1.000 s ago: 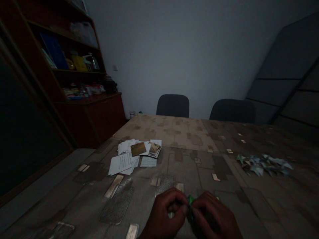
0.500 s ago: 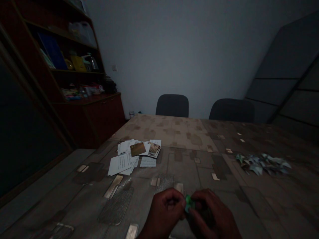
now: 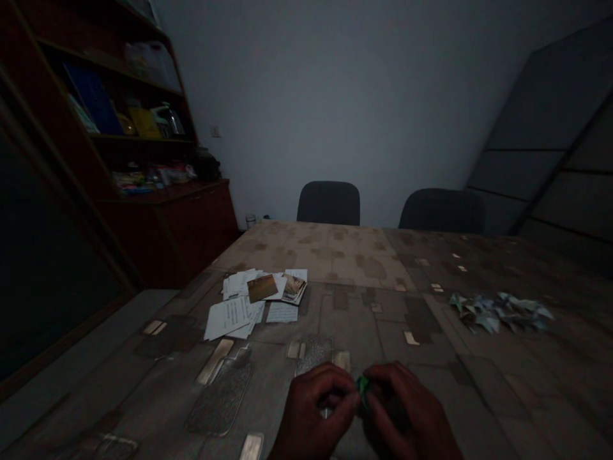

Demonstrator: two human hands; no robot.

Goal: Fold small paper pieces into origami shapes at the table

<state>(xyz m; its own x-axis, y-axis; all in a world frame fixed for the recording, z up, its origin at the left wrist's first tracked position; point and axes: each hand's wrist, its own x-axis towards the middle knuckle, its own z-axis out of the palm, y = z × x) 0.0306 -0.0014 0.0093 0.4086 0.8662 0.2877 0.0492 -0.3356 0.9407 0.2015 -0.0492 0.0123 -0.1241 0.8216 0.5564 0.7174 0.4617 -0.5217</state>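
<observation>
Close to the table's near edge, my left hand (image 3: 318, 409) and my right hand (image 3: 407, 409) meet over a small green piece of folded paper (image 3: 363, 384). Thumb and fingers of each hand pinch it from either side, and much of it is hidden behind the fingertips. Off to the right lies a heap of crumpled or folded paper pieces (image 3: 498, 313), apart from both hands. White cards with printed text (image 3: 227, 317) are spread beyond my left hand, with a brown picture card (image 3: 262, 288) and a small stack of picture cards (image 3: 294, 289) among them.
A patterned cloth covers the table (image 3: 335, 252). Two dark chairs stand at its far side, one in the middle (image 3: 328, 202) and one to the right (image 3: 440, 209). A red-brown cabinet (image 3: 191, 223) with filled shelves stands at the left. The room is dim.
Less of the green paper shows between my fingertips now, and my right fingers have closed in around it. The whole view has shifted slightly, while the cards and paper heap stay in place.
</observation>
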